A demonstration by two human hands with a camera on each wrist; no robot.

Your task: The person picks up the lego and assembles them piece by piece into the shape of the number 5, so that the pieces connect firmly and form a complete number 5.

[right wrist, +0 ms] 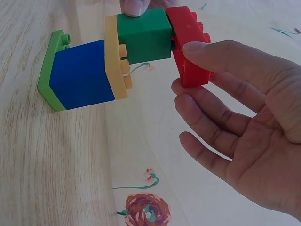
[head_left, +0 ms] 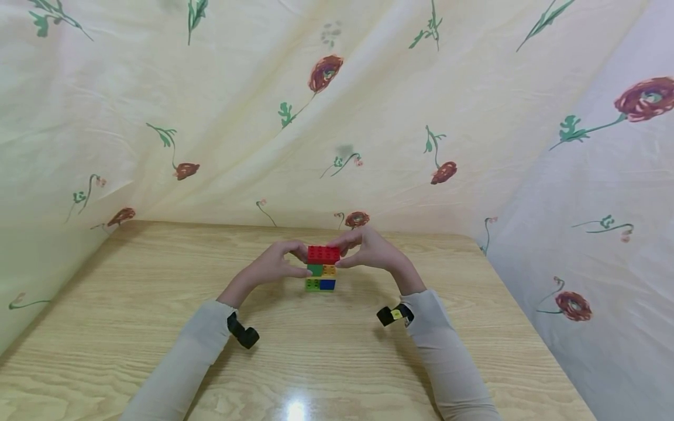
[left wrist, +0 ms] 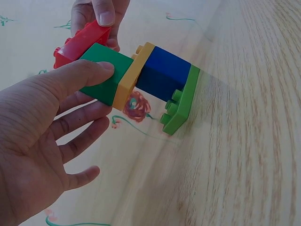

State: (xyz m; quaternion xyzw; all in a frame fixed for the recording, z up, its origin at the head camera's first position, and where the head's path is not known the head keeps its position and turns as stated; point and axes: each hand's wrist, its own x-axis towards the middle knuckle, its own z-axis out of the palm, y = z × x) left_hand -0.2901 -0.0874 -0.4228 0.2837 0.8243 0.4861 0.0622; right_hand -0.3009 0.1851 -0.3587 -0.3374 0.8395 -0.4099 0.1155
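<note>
A stack of toy building bricks stands on the wooden table in front of me. Lowest is a light green plate (left wrist: 187,101), with a blue block (right wrist: 81,76) on one end of it. Above that lie a yellow plate (right wrist: 112,61) and a green block (right wrist: 145,37). My left hand (head_left: 272,263) pinches the green block, its thumb flat on one face. My right hand (head_left: 372,251) pinches a red brick (head_left: 323,255) over the green block. In the right wrist view the red brick looks slightly tilted, with a stud showing in a narrow gap beside the green block.
The pale wooden table (head_left: 316,351) extends around the stack. A cloth with printed flowers (head_left: 237,117) hangs behind the table and along its sides. Dark wrist cameras (head_left: 244,333) sit on both sleeves.
</note>
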